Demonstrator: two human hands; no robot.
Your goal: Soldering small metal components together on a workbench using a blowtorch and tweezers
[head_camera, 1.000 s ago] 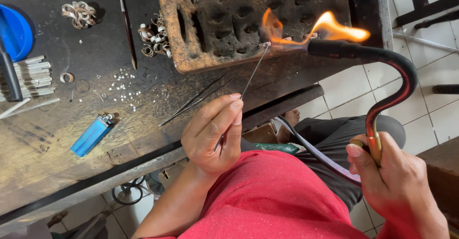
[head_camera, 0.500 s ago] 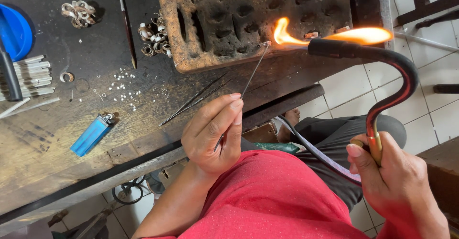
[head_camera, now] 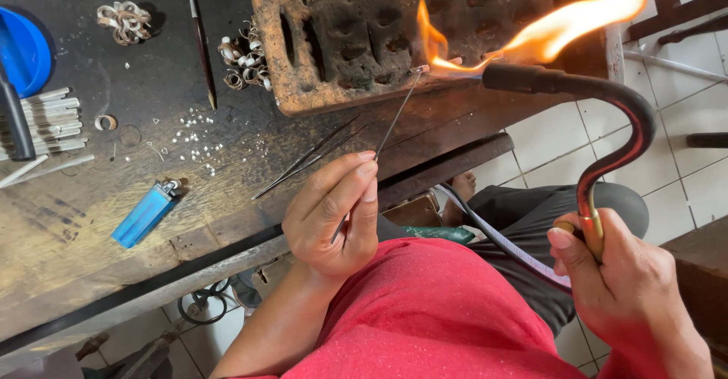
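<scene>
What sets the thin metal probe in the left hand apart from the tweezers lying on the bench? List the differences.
The thin metal probe is pinched in the left hand; the dark slender tweezers lie untouched on the worn wooden bench.
The probe's tip reaches the flame at the charred soldering block; the tweezers lie short of that block.
The probe is a single rod; the tweezers have two arms.
Both are thin and slant the same way.

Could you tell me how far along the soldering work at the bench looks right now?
Done: finished-looking metal rings lie piled beside the charred block, with another cluster further left. In hand: the left hand holds a thin rod to a small piece at the block's edge, while the right hand aims the lit torch there. Left: tiny metal bits remain loose on the bench.
</scene>
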